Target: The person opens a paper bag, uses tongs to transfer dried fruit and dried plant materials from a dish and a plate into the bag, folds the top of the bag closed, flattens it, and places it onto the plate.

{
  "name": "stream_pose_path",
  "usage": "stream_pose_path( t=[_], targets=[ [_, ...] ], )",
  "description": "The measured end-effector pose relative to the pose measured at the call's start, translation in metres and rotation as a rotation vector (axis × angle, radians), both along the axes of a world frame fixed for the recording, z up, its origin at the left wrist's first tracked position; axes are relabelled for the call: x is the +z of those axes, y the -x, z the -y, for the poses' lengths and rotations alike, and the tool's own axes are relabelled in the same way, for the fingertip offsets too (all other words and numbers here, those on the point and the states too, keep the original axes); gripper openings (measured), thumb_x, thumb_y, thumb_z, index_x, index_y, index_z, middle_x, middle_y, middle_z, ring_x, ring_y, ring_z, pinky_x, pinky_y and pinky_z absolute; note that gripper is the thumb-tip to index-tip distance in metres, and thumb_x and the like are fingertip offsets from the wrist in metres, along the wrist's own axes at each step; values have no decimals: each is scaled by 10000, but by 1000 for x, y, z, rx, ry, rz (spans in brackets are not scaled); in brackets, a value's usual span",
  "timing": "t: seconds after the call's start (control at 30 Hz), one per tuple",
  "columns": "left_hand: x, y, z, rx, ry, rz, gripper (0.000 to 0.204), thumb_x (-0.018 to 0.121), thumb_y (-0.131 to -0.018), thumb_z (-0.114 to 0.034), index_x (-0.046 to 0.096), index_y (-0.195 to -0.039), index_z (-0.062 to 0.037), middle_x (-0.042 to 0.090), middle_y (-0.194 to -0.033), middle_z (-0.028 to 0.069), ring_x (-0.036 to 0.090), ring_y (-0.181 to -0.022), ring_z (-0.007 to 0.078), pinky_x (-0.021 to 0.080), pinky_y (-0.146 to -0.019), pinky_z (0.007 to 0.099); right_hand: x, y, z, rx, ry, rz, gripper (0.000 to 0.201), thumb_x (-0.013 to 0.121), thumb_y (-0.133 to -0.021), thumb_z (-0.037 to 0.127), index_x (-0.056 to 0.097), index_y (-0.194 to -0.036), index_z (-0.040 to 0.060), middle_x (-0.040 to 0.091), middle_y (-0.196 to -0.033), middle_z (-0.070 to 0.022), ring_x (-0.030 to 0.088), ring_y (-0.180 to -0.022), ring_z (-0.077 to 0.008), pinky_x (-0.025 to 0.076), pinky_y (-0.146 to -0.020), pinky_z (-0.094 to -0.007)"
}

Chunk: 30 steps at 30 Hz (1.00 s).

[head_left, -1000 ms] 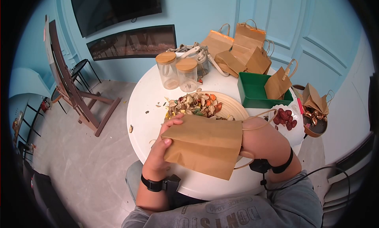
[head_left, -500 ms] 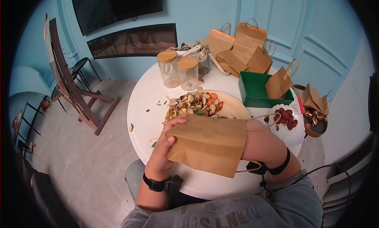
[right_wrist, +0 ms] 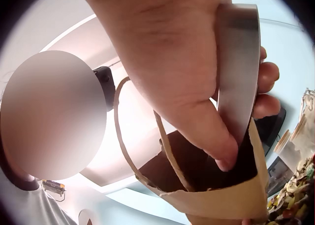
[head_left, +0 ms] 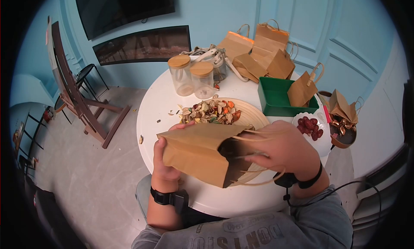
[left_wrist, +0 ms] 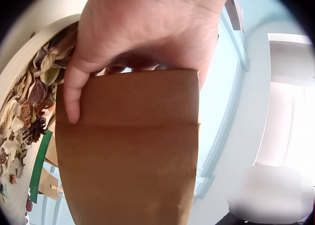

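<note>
A brown paper bag (head_left: 194, 156) lies on its side in the air above the table's near part, its dark mouth facing right. The left hand (head_left: 165, 169) grips its closed end; the left wrist view shows the thumb and fingers of that hand (left_wrist: 147, 33) around the bag's base (left_wrist: 133, 151). At the mouth is the right hand (head_left: 291, 147), among the handles. In the right wrist view, this hand (right_wrist: 167, 62) holds a curved grey metal piece (right_wrist: 239, 62) between thumb and fingers, its lower end within the bag's opening (right_wrist: 216, 203). The bag's contents are hidden.
Dried petals (head_left: 211, 111) lie on a round wooden plate (head_left: 254, 115) behind the bag. Beyond stand lidded jars (head_left: 202, 80), a green box (head_left: 278, 108) holding a small bag, and more paper bags (head_left: 269, 46). Red dates (head_left: 309, 127) are at right.
The right hand has drawn back out of the bag to its mouth. The left hand and bag have shifted left, and the opening has turned into view.
</note>
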State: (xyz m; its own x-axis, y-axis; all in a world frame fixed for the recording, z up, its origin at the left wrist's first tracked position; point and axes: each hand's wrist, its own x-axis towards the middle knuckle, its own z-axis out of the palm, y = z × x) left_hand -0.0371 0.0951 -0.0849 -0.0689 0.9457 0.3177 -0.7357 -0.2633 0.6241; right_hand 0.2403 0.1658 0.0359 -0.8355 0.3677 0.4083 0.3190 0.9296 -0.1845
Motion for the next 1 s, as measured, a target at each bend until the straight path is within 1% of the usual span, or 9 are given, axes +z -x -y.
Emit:
stream_pose_path(
  t=[0.07, 0.1, 0.17, 0.27, 0.4, 0.47, 0.77, 0.9, 1.0],
  targets=[
    [-2, 0, -1, 35, 15, -80, 595, 490, -936, -507, 504, -1322, -54, 431, -1460, 226, 415, -1351, 393, 384, -1098, 507, -1, 4, 6, 33, -46, 105, 297, 754, -757, 264, 653, -987, 105, 598, -783, -50, 633, -761, -271, 463, -648, -390],
    [-1, -1, -1, 34, 15, -81, 595, 490, -936, -507, 504, -1322, -54, 431, -1460, 226, 415, -1351, 393, 384, -1098, 507, -1, 5, 6, 32, -45, 104, 297, 754, -757, 264, 653, -987, 105, 598, -783, -50, 633, -761, -271, 463, -648, -390],
    [2, -4, 1, 52, 73, -89, 630, 565, -879, -496, 509, -1315, -45, 453, -1450, 181, 439, -1337, 336, 362, -1114, 465, -5, 5, 3, 18, -41, 142, 290, 740, -735, 240, 651, -974, 101, 617, -807, -56, 640, -772, -276, 476, -648, -392],
    [3, -6, 2, 47, 67, -151, 641, 601, -853, -476, 496, -1325, -55, 433, -1462, 148, 417, -1353, 311, 352, -1120, 448, -16, 5, -3, -13, -89, 132, 282, 701, -726, 224, 651, -970, 92, 623, -810, -71, 637, -761, -284, 484, -643, -393],
    [8, -12, 5, 58, 83, -207, 662, 635, -828, -461, 483, -1336, -64, 405, -1474, 122, 399, -1363, 293, 338, -1127, 432, -15, 9, -3, -50, -61, 188, 269, 664, -730, 221, 661, -968, 95, 631, -813, -82, 637, -745, -291, 488, -625, -399],
    [7, -11, 5, 41, 75, -217, 671, 649, -820, -453, 475, -1342, -68, 389, -1482, 114, 389, -1369, 286, 331, -1132, 427, -4, 11, 2, -90, -50, 349, 251, 654, -739, 223, 669, -960, 105, 641, -825, -86, 646, -747, -289, 501, -623, -388],
    [8, -12, 7, 46, 77, -240, 696, 668, -805, -467, 476, -1343, -69, 378, -1491, 123, 381, -1376, 286, 325, -1137, 425, -30, 11, -4, -36, -173, 216, 287, 685, -736, 280, 686, -977, 125, 645, -776, -26, 626, -678, -259, 495, -585, -371],
    [9, -12, 6, 63, 80, -228, 692, 667, -806, -465, 479, -1340, -67, 387, -1486, 129, 385, -1374, 290, 324, -1138, 427, -24, 13, -1, -38, -133, 185, 257, 672, -743, 264, 679, -951, 113, 639, -751, -50, 626, -664, -275, 489, -573, -379],
    [9, -11, 5, 65, 78, -207, 685, 665, -809, -463, 483, -1337, -65, 400, -1479, 132, 396, -1367, 295, 328, -1135, 431, -19, 14, -2, -58, -147, 258, 222, 656, -747, 238, 665, -916, 94, 624, -707, -81, 621, -646, -300, 479, -563, -395]
  ],
)
